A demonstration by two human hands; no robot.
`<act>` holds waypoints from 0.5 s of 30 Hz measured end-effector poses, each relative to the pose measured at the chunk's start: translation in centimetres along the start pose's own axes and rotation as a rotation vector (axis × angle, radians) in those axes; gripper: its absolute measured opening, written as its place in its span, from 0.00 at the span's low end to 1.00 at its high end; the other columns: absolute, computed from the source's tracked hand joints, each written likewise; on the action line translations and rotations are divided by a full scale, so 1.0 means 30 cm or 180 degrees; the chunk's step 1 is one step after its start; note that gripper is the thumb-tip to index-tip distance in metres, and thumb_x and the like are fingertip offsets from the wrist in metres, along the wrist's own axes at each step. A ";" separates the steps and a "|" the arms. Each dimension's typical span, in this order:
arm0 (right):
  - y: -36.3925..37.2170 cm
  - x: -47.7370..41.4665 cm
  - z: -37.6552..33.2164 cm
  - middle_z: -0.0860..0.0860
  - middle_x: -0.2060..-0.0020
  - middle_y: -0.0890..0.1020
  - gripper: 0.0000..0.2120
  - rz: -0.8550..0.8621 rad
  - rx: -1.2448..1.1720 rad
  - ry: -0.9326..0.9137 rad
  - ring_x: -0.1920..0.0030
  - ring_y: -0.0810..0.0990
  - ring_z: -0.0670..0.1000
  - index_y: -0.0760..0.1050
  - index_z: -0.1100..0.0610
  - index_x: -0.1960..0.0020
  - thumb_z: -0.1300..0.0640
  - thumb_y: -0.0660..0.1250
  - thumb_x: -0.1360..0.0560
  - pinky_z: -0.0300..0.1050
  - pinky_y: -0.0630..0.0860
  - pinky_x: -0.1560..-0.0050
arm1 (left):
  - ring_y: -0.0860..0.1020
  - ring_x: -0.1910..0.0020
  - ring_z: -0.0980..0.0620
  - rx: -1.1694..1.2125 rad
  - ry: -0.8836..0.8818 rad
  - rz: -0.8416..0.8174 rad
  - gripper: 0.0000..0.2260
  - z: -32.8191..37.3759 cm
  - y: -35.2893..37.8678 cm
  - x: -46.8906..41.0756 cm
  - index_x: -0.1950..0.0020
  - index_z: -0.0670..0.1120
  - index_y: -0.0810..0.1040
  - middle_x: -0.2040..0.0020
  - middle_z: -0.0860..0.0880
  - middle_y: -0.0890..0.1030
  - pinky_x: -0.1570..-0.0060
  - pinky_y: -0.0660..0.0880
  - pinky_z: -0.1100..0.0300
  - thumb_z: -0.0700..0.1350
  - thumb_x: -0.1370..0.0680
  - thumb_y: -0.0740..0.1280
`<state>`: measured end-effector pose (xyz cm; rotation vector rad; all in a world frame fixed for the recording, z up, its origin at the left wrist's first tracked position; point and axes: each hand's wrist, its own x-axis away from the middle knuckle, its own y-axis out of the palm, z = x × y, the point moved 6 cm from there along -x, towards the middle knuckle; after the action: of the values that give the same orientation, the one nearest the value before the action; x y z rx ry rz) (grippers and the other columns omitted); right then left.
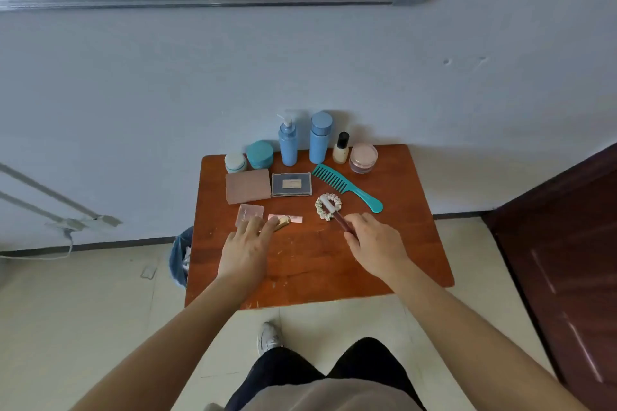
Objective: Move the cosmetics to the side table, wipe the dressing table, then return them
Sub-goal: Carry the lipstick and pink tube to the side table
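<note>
On the small brown wooden table (400, 243) stand two blue bottles (287, 143), a teal jar (260, 154), a white jar (235, 162), a small cream bottle with a black cap (341, 148) and a pink jar (363, 158). In front of these lie a pink-brown case (247, 185), a dark palette (291, 184), a teal comb (347, 187) and a scrunchie (321, 210). My left hand (248, 243) rests with spread fingers on a gold lipstick (283, 223), beside a pink compact (249, 212) and a pink tube (293, 218). My right hand (375, 243) grips a dark red, white-capped tube (335, 214) lying over the scrunchie.
The table stands against a pale wall. A blue-bagged bin (180, 255) sits on the floor at its left edge. A dark brown door (567, 260) is at the right. My shoe (268, 337) and legs are below the table's front edge, on a tiled floor.
</note>
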<state>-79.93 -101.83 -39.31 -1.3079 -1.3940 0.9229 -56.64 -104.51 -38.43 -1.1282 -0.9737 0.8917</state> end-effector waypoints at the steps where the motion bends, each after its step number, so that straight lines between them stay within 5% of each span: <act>1: 0.026 -0.018 -0.006 0.47 0.50 0.77 0.14 -0.0069 0.0008 0.0046 0.54 0.81 0.47 0.69 0.49 0.36 0.47 0.62 0.19 0.35 0.75 0.60 | 0.57 0.24 0.43 -0.0046 0.0082 -0.0130 0.34 -0.012 0.017 -0.034 0.23 0.54 0.54 0.24 0.47 0.61 0.29 0.62 0.49 0.39 0.23 0.67; 6: 0.157 -0.071 -0.009 0.48 0.49 0.77 0.12 -0.0401 0.0015 0.0190 0.54 0.82 0.51 0.69 0.49 0.37 0.48 0.60 0.19 0.45 0.78 0.55 | 0.61 0.26 0.43 -0.0159 0.0257 -0.0503 0.34 -0.033 0.087 -0.143 0.23 0.54 0.54 0.25 0.47 0.63 0.29 0.64 0.49 0.41 0.23 0.68; 15: 0.289 -0.109 0.045 0.48 0.48 0.76 0.14 -0.0525 -0.0208 0.0154 0.50 0.78 0.49 0.69 0.49 0.35 0.49 0.62 0.20 0.43 0.79 0.55 | 0.70 0.33 0.47 -0.0195 0.0141 -0.0530 0.26 0.000 0.140 -0.302 0.27 0.53 0.65 0.32 0.50 0.73 0.33 0.65 0.52 0.40 0.23 0.67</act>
<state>-79.27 -103.79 -48.45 -1.2349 -1.4808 0.7361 -59.94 -112.11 -44.00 -1.0966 -1.0481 0.7044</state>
